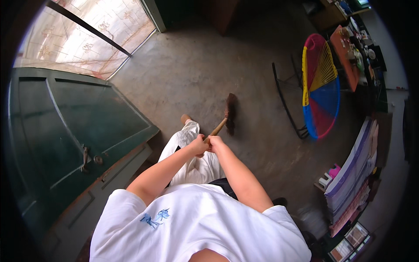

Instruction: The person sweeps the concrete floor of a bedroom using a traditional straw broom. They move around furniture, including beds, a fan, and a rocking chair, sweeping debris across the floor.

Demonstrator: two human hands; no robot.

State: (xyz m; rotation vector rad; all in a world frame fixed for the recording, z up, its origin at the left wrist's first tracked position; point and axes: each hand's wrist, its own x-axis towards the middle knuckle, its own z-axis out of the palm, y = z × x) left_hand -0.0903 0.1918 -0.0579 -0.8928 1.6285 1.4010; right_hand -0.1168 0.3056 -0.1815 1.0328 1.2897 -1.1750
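Observation:
Both my hands are wrapped round the wooden handle of a broom in front of my legs. My left hand and my right hand sit close together, closed on it. From there the handle slants away, forward and to the right. Its dark brown bristle head is low over the grey floor; I cannot tell whether it touches. The handle's near end is partly hidden by my hands.
A green door with a metal handle stands at the left, near a patterned curtain. On the right are a colourful woven rocking chair, a cluttered orange-topped table and a surface draped with striped cloth.

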